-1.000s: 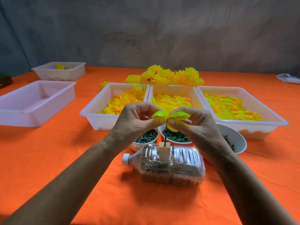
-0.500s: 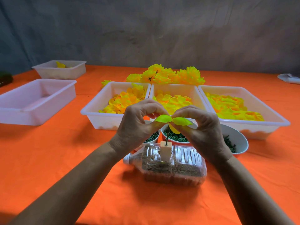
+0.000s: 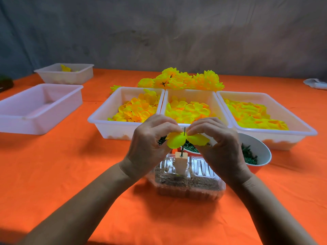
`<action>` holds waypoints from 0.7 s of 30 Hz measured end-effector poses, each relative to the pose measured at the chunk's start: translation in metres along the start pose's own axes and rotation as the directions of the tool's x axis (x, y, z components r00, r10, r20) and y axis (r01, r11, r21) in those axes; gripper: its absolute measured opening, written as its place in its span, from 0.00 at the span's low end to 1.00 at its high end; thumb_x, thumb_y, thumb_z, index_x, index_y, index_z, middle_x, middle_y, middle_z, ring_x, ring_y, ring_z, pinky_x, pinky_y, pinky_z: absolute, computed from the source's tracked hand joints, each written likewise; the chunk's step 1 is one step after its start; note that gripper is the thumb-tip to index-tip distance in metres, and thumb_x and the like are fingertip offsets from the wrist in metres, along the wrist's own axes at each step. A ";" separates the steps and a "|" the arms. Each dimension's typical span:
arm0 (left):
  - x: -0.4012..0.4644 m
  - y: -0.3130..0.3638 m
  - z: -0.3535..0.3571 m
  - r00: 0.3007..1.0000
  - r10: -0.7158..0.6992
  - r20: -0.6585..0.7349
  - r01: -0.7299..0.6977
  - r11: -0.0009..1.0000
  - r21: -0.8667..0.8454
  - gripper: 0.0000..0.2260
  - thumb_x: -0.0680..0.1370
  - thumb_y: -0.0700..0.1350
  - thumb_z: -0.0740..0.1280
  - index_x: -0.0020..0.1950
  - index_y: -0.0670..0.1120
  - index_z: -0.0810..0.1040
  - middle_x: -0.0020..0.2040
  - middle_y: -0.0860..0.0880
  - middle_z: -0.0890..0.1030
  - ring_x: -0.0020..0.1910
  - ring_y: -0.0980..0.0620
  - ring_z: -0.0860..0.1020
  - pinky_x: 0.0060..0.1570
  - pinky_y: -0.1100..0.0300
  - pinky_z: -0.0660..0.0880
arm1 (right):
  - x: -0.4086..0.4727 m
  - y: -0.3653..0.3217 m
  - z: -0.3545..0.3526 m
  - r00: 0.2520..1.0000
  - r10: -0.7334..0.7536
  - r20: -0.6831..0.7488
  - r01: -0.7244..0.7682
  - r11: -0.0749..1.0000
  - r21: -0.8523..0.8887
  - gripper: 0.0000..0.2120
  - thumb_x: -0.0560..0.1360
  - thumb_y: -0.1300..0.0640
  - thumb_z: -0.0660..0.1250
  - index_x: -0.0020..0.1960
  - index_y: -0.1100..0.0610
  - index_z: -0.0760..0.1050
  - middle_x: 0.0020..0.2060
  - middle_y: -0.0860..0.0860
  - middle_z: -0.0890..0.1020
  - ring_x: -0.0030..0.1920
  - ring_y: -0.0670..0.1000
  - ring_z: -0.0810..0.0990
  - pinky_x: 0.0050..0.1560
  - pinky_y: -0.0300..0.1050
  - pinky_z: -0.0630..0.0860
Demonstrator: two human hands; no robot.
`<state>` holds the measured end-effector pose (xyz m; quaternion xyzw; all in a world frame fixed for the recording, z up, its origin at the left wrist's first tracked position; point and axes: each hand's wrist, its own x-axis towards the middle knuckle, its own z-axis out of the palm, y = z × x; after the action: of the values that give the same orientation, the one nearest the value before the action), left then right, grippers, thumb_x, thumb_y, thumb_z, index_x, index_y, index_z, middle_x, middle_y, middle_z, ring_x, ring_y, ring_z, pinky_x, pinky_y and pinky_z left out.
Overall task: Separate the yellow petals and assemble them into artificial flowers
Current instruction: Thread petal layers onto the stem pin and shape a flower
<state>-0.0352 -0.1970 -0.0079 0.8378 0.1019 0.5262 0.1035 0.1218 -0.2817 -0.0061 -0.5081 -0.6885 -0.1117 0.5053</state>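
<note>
Flimsy fabric petal layer [image 3: 185, 140], weighs nothing; my left hand [image 3: 150, 145] and right hand [image 3: 219, 147] pinch it near the stem [image 3: 184, 137].

Single head-worn wide-angle view, no second view to overlap with. Looked forward and down across the orange table [image 3: 53, 174] toward a grey backdrop [image 3: 159, 32]. Sat close: both forearms entered from the bottom corners, hands meeting just below frame centre, left hand [image 3: 150, 144] and right hand [image 3: 219, 145]. White trays [image 3: 99, 119] in mid-frame, table's far edge in the upper third. Straight lines bowed near the edges.
</note>
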 end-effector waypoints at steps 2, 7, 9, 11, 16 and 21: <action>-0.003 -0.001 0.001 1.000 0.009 0.007 -0.009 1.000 0.014 0.06 0.70 0.39 0.74 0.42 0.37 0.83 0.42 0.43 0.82 0.43 0.47 0.79 0.43 0.54 0.76 | -0.002 0.003 0.000 1.000 -0.022 0.009 0.022 0.999 -0.029 0.02 0.67 0.63 0.72 0.40 0.62 0.82 0.41 0.52 0.83 0.45 0.57 0.80 0.43 0.58 0.76; -0.012 -0.004 0.004 0.998 0.044 0.047 -0.045 0.999 0.026 0.04 0.70 0.37 0.73 0.40 0.36 0.83 0.43 0.43 0.82 0.43 0.44 0.80 0.43 0.51 0.76 | -0.012 0.007 0.003 0.998 -0.063 0.012 0.064 0.995 -0.073 0.02 0.67 0.63 0.73 0.40 0.61 0.82 0.41 0.51 0.83 0.44 0.56 0.79 0.42 0.53 0.76; -0.016 -0.005 0.005 0.997 0.055 0.060 -0.058 0.998 0.040 0.04 0.70 0.37 0.73 0.40 0.36 0.83 0.43 0.43 0.82 0.43 0.43 0.80 0.43 0.50 0.76 | -0.016 0.009 0.005 0.999 -0.050 0.011 0.051 0.996 -0.072 0.03 0.66 0.65 0.74 0.40 0.61 0.82 0.42 0.51 0.83 0.44 0.56 0.79 0.42 0.52 0.76; -0.019 -0.007 0.006 0.997 0.051 0.056 -0.054 0.997 0.051 0.04 0.70 0.37 0.74 0.40 0.37 0.83 0.43 0.43 0.82 0.42 0.43 0.80 0.42 0.50 0.75 | -0.019 0.009 0.006 0.999 -0.040 0.009 0.040 0.996 -0.077 0.03 0.67 0.64 0.74 0.40 0.60 0.83 0.42 0.52 0.83 0.44 0.56 0.79 0.42 0.52 0.76; -0.022 -0.007 0.005 0.998 0.045 0.044 -0.048 0.998 0.049 0.06 0.72 0.40 0.72 0.41 0.37 0.83 0.42 0.43 0.82 0.42 0.43 0.80 0.42 0.49 0.75 | -0.021 0.009 0.008 0.999 -0.042 -0.013 0.040 0.992 -0.117 0.04 0.68 0.62 0.73 0.42 0.60 0.83 0.42 0.53 0.83 0.44 0.57 0.79 0.41 0.52 0.76; -0.021 -0.008 0.006 0.996 0.043 0.084 -0.050 0.995 0.085 0.05 0.72 0.40 0.72 0.40 0.37 0.83 0.43 0.43 0.82 0.43 0.42 0.79 0.42 0.48 0.75 | -0.021 0.011 0.009 0.997 -0.064 0.033 0.068 0.985 -0.157 0.02 0.68 0.61 0.73 0.41 0.59 0.83 0.41 0.51 0.83 0.44 0.57 0.78 0.42 0.52 0.75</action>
<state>-0.0393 -0.1951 -0.0305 0.8646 0.1010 0.4888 0.0586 0.1251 -0.2832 -0.0311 -0.5250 -0.7009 -0.1758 0.4497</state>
